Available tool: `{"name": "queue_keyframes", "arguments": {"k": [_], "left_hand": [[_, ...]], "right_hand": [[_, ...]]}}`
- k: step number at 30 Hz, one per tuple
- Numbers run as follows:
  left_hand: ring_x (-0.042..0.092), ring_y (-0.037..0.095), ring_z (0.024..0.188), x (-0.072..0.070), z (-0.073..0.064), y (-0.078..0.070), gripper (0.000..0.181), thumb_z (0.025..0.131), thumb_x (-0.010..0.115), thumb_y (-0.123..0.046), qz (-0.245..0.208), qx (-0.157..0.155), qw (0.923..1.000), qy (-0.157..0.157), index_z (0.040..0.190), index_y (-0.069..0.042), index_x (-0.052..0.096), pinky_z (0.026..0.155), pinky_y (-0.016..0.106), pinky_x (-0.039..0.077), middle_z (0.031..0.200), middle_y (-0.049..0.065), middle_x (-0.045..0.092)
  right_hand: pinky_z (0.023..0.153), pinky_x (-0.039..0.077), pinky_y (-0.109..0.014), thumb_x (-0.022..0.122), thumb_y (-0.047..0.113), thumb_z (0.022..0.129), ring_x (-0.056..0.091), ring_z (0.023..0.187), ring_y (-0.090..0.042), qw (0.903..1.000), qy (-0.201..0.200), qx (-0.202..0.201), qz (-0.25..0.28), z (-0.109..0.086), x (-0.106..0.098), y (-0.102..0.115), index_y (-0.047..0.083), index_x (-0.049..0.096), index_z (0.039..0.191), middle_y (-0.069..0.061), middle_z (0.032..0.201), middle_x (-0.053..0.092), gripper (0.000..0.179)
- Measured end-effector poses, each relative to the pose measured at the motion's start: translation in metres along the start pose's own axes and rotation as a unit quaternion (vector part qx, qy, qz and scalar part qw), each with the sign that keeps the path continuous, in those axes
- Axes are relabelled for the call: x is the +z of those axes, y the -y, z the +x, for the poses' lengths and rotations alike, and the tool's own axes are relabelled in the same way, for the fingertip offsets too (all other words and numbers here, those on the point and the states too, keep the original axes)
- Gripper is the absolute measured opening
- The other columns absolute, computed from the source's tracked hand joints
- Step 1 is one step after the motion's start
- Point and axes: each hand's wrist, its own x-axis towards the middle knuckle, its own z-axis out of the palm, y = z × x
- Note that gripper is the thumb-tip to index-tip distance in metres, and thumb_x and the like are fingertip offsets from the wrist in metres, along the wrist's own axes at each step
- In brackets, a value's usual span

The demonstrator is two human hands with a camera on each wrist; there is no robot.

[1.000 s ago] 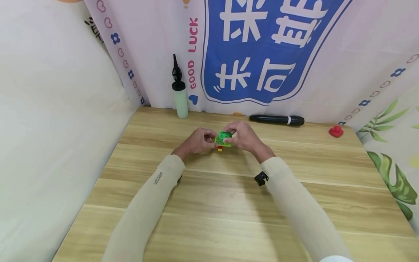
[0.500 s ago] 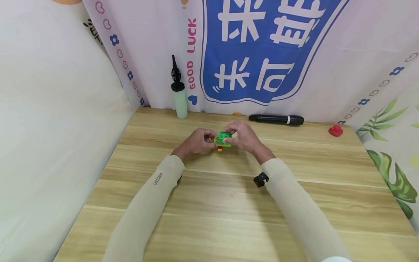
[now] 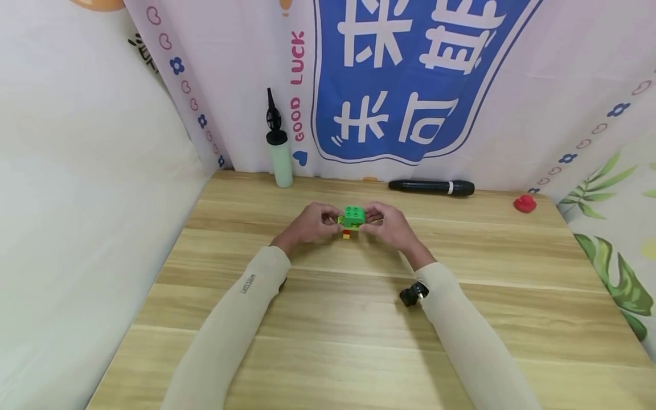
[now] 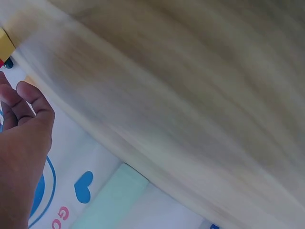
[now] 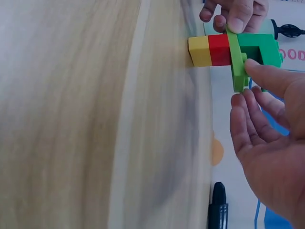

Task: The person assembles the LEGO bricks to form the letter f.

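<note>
A small stack of toy building bricks is held just above the table in the head view. A green arched brick [image 3: 354,216] sits on a long lime-green plate [image 5: 236,62], with a red brick [image 5: 219,50] and a yellow brick [image 5: 199,51] below it. My left hand [image 3: 311,222] pinches the plate's left end. At the other end my right hand [image 3: 390,228] grips the plate, its thumb against the studded side and its fingers bent beside the end. In the left wrist view only the yellow brick [image 4: 5,46] and a bit of red show, near my left hand [image 4: 24,129].
Along the back of the wooden table [image 3: 328,341] stand a pale green hand pump [image 3: 281,162], a black microphone-like cylinder [image 3: 431,187] and a small red toy [image 3: 525,203]. Behind them hangs a printed cloth [image 3: 379,85].
My right hand has shifted off the green brick to the plate's right end, so the brick's top now shows fully. My left hand keeps its hold.
</note>
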Motion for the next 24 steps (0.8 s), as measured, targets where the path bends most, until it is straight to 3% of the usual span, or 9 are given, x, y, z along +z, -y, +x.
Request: {"name": "queue_keyframes", "arguments": {"k": [7,13,19,24], "left_hand": [[0.062,0.021,0.101,0.016,0.004,-0.012,0.035,0.106,0.070,-0.026,0.027,0.005,0.9995,0.019,0.133,-0.004,0.075,0.089,0.032,0.054,0.114,0.009,0.075],[0.069,0.017,0.114,0.036,0.011,-0.021,0.035,0.111,0.060,-0.031,0.085,0.014,0.9953,0.045,0.132,-0.008,0.077,0.107,0.041,0.057,0.127,0.006,0.079],[0.071,0.017,0.110,0.053,0.020,-0.029,0.035,0.112,0.059,-0.033,0.130,0.033,0.9894,0.055,0.127,-0.009,0.079,0.106,0.041,0.056,0.121,0.005,0.080],[0.073,0.021,0.119,0.064,0.021,-0.033,0.033,0.112,0.060,-0.031,0.172,0.040,0.9826,0.058,0.129,-0.009,0.079,0.109,0.041,0.056,0.128,0.007,0.079]], "right_hand": [[0.096,0.057,-0.029,0.077,0.006,0.099,0.070,0.119,-0.037,0.9976,-0.025,0.049,0.041,-0.010,-0.009,-0.014,-0.005,0.052,0.147,-0.028,0.130,0.071,0.056],[0.098,0.056,-0.037,0.071,0.020,0.105,0.072,0.120,-0.036,0.9934,-0.027,0.109,0.022,-0.024,-0.020,-0.019,-0.001,0.046,0.151,-0.026,0.132,0.073,0.056],[0.095,0.056,-0.038,0.067,0.026,0.107,0.075,0.109,-0.031,0.9869,-0.010,0.161,0.006,-0.035,-0.028,-0.024,0.003,0.046,0.150,-0.025,0.129,0.073,0.053],[0.095,0.053,-0.036,0.067,0.029,0.107,0.075,0.101,-0.025,0.9837,0.001,0.180,0.004,-0.041,-0.032,-0.029,0.003,0.048,0.150,-0.024,0.129,0.073,0.053]]}}
